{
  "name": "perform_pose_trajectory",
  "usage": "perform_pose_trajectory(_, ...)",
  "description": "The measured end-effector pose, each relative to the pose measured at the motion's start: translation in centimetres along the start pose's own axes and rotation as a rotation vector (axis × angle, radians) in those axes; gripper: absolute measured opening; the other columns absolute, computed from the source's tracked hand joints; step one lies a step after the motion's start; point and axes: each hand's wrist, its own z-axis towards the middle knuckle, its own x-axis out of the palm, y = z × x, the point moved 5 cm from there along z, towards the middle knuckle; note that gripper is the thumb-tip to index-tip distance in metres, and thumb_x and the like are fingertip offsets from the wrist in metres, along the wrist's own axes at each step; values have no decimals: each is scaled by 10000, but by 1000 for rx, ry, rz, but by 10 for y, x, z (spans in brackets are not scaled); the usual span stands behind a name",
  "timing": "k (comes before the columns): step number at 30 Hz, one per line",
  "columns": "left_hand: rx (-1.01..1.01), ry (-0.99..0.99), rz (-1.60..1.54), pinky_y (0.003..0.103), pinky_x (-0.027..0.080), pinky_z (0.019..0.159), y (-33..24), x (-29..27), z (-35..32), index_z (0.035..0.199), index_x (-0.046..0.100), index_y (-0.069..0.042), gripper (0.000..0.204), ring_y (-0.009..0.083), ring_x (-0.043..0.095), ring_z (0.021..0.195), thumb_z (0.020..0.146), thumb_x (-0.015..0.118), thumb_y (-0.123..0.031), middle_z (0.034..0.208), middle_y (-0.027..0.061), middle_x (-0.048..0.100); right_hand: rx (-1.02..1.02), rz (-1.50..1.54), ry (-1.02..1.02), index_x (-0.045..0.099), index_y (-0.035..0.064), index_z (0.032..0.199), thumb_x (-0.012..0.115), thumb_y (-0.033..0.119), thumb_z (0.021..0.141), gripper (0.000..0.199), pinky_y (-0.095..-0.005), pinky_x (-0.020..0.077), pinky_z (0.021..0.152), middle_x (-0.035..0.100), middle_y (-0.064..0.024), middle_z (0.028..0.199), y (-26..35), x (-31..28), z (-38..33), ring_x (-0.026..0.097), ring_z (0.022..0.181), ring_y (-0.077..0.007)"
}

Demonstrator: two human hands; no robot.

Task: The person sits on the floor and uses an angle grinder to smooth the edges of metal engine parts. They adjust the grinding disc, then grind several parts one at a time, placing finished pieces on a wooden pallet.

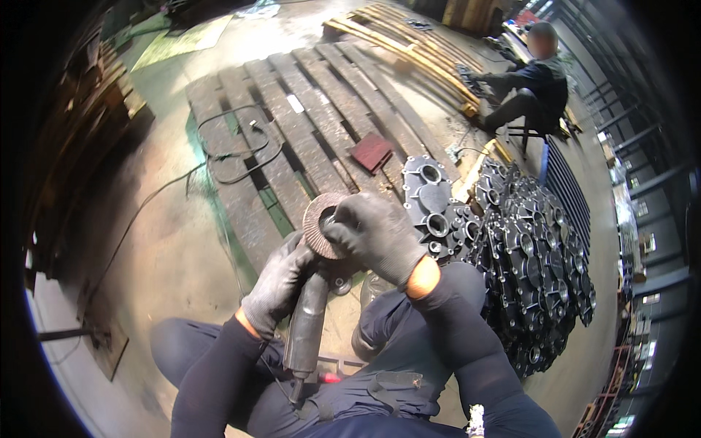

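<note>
Now your left hand (280, 283) grips the angle grinder (307, 328) body above your lap, steadying it, while your right hand (372, 233) closes on its flap disc (319, 223), turned up toward you.

grinder (307, 321) head hidden under right hand (376, 233), disc (318, 223) centre covered by fingertips, cast housings (537, 277) too dense to count

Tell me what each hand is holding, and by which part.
Left hand wraps the angle grinder body; right hand fingers rest on the flap disc centre.
</note>
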Motion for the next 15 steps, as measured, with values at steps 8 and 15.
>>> perform_pose_trajectory(8, 45, -13, 142, 332, 513, 1102, 2, 14, 13, 1479, 606, -22, 435, 148, 641, 1236, 1134, 596, -287, 1394, 60, 682, 34, -24, -58, 733, 90, 1072, 732, 391, 1010, 308, -503, 591, 859, 723, -170, 1065, -14, -18, 0, 733, 1020, -386)
perform_pose_trajectory(15, 103, -21, 194, 348, 556, 1027, -2, 22, 15, 1420, 623, -19, 491, 161, 673, 1160, 1131, 605, -414, 1333, 83, 694, -150, 113, -178, 742, 68, 1146, 783, 267, 996, 252, -460, 587, 846, 721, -165, 1021, -17, -22, -7, 736, 988, -381)
